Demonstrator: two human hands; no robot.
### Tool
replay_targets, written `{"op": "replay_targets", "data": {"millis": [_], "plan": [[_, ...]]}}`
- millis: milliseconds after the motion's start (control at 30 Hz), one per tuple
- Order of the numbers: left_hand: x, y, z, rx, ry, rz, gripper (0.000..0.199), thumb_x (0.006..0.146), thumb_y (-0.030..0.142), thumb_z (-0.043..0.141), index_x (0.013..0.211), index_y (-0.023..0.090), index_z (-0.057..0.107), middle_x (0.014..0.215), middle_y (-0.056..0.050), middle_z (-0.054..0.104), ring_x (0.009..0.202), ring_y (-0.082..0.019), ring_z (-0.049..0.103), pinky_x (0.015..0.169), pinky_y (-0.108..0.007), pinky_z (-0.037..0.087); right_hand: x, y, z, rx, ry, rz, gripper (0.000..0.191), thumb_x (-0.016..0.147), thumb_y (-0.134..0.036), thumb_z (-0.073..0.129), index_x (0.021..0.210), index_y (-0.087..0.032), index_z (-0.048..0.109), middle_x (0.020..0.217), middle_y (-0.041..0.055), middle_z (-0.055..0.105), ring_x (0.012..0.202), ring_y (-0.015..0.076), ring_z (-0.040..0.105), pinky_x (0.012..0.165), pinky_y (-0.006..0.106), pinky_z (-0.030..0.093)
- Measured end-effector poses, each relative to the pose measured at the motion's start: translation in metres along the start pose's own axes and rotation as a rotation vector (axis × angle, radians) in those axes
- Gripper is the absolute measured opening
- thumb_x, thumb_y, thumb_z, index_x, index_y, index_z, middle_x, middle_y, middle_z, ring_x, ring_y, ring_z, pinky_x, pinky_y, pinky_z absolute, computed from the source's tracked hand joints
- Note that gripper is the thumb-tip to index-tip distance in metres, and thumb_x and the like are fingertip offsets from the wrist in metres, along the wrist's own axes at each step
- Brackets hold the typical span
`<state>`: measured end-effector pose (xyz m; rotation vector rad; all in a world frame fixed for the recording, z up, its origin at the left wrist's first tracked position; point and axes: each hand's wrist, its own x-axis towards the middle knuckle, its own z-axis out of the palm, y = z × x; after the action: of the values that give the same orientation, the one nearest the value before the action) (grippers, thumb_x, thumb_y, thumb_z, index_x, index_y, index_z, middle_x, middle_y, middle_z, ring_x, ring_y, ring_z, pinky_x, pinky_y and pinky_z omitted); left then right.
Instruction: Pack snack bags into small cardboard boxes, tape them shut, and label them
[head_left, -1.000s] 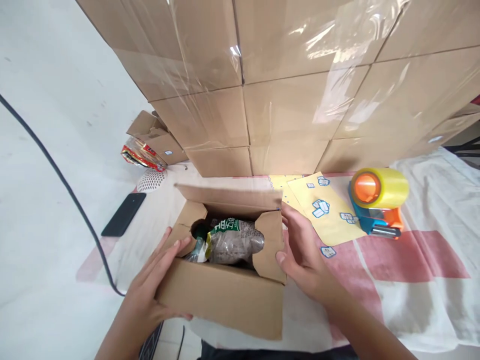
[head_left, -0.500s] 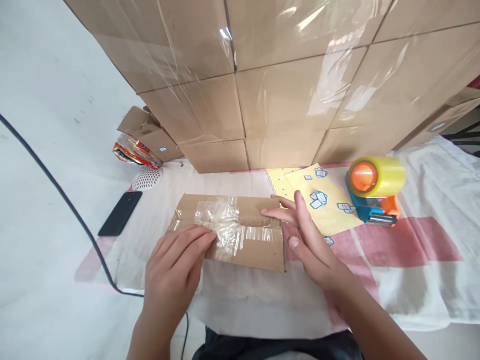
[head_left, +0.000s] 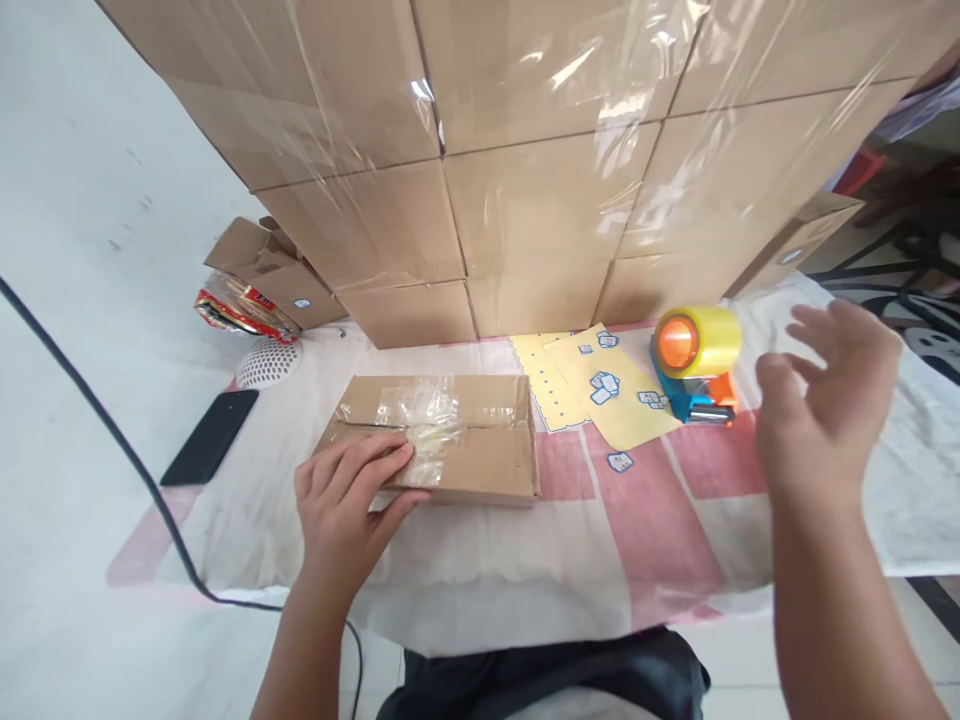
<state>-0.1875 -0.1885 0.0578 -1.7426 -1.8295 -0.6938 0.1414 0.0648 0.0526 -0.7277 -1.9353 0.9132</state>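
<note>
A flat cardboard box [head_left: 487, 465] lies on the cloth-covered table, with clear tape across its middle seam and at its ends. My left hand [head_left: 352, 490] grips its front left part, fingers on top and thumb along the front edge. To the right, my right hand [head_left: 832, 400] is raised above the cloth, fingers apart and slightly blurred, holding nothing. Nearest to it stands a tape dispenser [head_left: 697, 400], blue and orange, with a yellow roll of tape [head_left: 712, 340] in it.
A tall stack of taped cartons [head_left: 540, 210] rises behind the box. Yellow paper sheets [head_left: 630, 420] with small stickers lie between the box and dispenser. At left are a black phone [head_left: 210, 437], a white perforated object [head_left: 270, 363], a red packet [head_left: 247, 308] and a cable [head_left: 142, 475].
My right hand has left the box's right end and moved right, past the tape dispenser. My left hand stays on the box, its thumb now at the front edge. The view has shifted right.
</note>
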Motion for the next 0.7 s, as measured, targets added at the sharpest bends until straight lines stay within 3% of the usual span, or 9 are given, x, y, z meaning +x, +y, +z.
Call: {"op": "replay_targets", "data": {"millis": [100,200,300,400,500,600,633,700], "plan": [[-0.003,-0.004,0.012,0.026,0.005,-0.029,0.035,0.091,0.036,0.069,0.126,0.031,0.063,0.117,-0.009,0.073,0.108,-0.031,0.061,0.094,-0.045,0.036,0.023,0.024,-0.037,-0.01,0.128,0.142,0.044,0.096,-0.06,0.051,0.1,-0.021,0.072,0.088,0.0083,0.07,0.099,0.0217,0.066,0.081,0.031,0.052],[0.004,-0.002,0.02,0.043,0.012,-0.045,0.035,0.092,0.032,0.069,0.127,0.033,0.065,0.119,-0.009,0.071,0.108,-0.031,0.06,0.096,-0.046,0.035,0.041,0.046,-0.061,-0.028,0.183,0.277,0.041,0.089,-0.056,0.062,0.074,-0.018,0.069,0.071,0.0055,0.063,0.076,0.0154,0.06,0.07,0.029,0.047],[0.017,0.002,0.019,0.035,-0.016,-0.067,0.031,0.093,0.032,0.066,0.124,0.032,0.066,0.119,-0.009,0.07,0.111,-0.032,0.06,0.097,-0.048,0.035,0.046,0.065,-0.062,-0.026,0.243,0.305,0.049,0.085,-0.06,0.065,0.064,-0.016,0.063,0.066,0.0047,0.059,0.065,0.0128,0.053,0.065,0.031,0.043],[0.033,0.012,0.006,0.046,-0.1,-0.069,0.031,0.095,0.03,0.062,0.126,0.031,0.064,0.121,-0.01,0.068,0.115,-0.034,0.059,0.097,-0.051,0.034,0.043,0.076,-0.043,0.013,0.326,0.305,0.058,0.087,-0.073,0.053,0.068,-0.018,0.06,0.067,0.0041,0.057,0.062,0.014,0.05,0.06,0.031,0.043],[0.045,0.043,-0.007,0.115,-0.077,-0.022,0.035,0.092,0.024,0.063,0.127,0.03,0.064,0.118,-0.011,0.068,0.109,-0.035,0.06,0.093,-0.052,0.035,0.041,0.075,-0.021,0.1,0.373,0.306,0.061,0.086,-0.076,0.052,0.069,-0.018,0.057,0.064,0.0016,0.052,0.058,0.013,0.046,0.054,0.029,0.039],[0.052,0.095,-0.001,-0.058,0.042,0.17,0.031,0.085,0.018,0.065,0.115,0.029,0.068,0.097,-0.007,0.069,0.087,-0.026,0.062,0.08,-0.044,0.037,0.043,0.058,-0.009,0.12,0.403,0.271,0.062,0.085,-0.077,0.053,0.065,-0.019,0.051,0.061,-0.0014,0.044,0.057,0.0102,0.04,0.051,0.025,0.033],[0.054,0.113,0.009,-0.186,0.021,0.237,0.025,0.084,0.017,0.065,0.107,0.028,0.069,0.089,-0.005,0.069,0.08,-0.023,0.062,0.075,-0.041,0.036,0.045,0.049,-0.006,0.131,0.414,0.249,0.062,0.086,-0.077,0.052,0.065,-0.019,0.05,0.061,-0.002,0.042,0.057,0.0098,0.038,0.051,0.025,0.032],[0.059,0.146,0.038,-0.424,-0.205,0.23,0.013,0.087,0.022,0.063,0.097,0.025,0.069,0.078,-0.002,0.069,0.072,-0.019,0.061,0.069,-0.037,0.036,0.05,0.03,-0.001,0.173,0.443,0.184,0.061,0.089,-0.075,0.049,0.064,-0.02,0.045,0.061,-0.0025,0.038,0.057,0.0091,0.036,0.051,0.024,0.03]]}}
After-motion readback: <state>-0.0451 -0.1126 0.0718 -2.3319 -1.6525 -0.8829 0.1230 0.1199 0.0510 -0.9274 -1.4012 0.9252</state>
